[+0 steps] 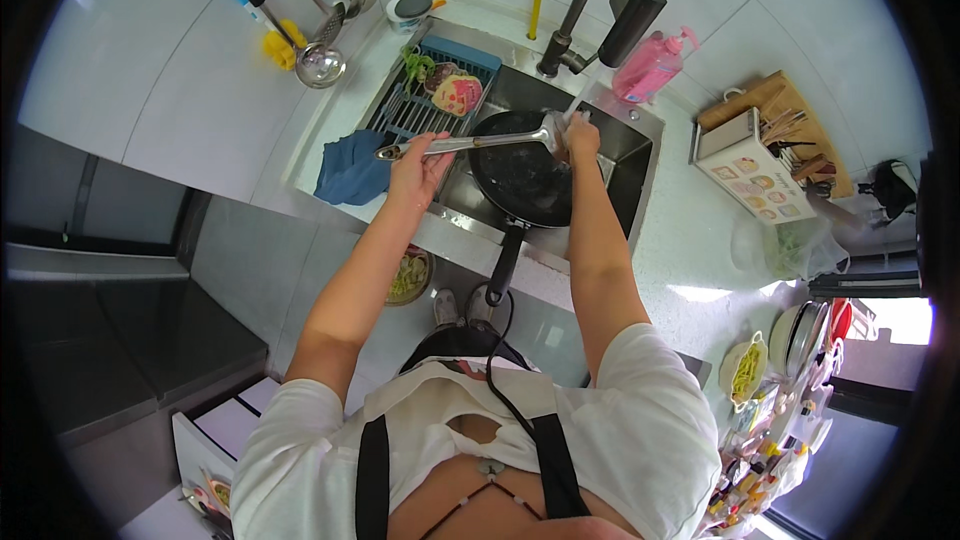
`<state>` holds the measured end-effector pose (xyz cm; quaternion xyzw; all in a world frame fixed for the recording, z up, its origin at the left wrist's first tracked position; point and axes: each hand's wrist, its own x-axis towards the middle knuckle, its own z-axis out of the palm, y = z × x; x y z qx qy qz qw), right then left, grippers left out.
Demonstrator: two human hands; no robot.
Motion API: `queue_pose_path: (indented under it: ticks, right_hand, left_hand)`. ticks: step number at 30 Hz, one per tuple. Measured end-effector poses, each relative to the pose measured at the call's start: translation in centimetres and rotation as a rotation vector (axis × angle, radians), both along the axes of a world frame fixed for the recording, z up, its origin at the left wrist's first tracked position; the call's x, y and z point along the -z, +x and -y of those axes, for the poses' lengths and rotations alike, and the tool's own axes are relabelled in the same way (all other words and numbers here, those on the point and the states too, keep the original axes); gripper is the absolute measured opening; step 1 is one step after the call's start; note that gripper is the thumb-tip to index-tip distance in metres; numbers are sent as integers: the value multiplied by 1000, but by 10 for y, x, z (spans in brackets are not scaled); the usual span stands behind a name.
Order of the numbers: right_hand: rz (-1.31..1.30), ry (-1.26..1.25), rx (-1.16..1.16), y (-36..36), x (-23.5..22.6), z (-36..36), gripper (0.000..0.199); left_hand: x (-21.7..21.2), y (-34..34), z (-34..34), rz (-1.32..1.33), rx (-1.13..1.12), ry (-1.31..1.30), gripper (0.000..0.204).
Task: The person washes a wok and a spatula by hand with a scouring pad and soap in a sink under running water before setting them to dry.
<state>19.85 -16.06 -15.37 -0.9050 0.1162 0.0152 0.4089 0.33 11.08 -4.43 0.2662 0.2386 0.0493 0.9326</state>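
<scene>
A long-handled metal spatula (480, 141) lies level across the sink, with its flared head at the right. My left hand (419, 168) is closed around the handle near its left end. My right hand (582, 138) is closed at the flared head, under a thin stream from the grey faucet (600, 15); whether it also holds something small is hidden. Below the spatula, a black frying pan (530, 185) rests in the steel sink (628, 150), its handle pointing toward me over the front edge.
A drying rack (400, 120) with greens and a pink-patterned sponge (457, 95) sits left of the pan. A blue cloth (354, 168) hangs at the counter's left edge. Behind the sink stands a pink pump bottle (648, 68). A utensil holder (750, 165) is at the right.
</scene>
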Motion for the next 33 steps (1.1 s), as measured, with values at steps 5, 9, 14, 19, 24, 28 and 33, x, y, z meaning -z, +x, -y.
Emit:
queue_pose_path:
  ticks: [5,9,14,19,24,28,33]
  right_hand:
    - [-315,1127,393,-21,-36,-35,37]
    - [-59,1916,574,-28,-24,-50,40]
    - [-20,1867,591,-65,-60,-105,30]
    - [-180,1537,174,-75,-55,-99,21]
    - [-473,1247,-58,-94,-67,-91,14]
    - [-535,656,-382,-109,-89,-78,20]
    - [473,-74,-662,-135,-126,-92,38]
  left_hand:
    - [-2,-7,-8,4,-101,-37,12]
    - [1,1,15,38,-160,-73,10]
    - [8,2,50,63,-185,-19,10]
    - [15,-4,43,26,-209,-8,11]
    - [21,-9,32,22,-219,21,10]
    - [11,-10,28,57,-189,128,9]
    - [-11,-12,22,9,-266,210,10]
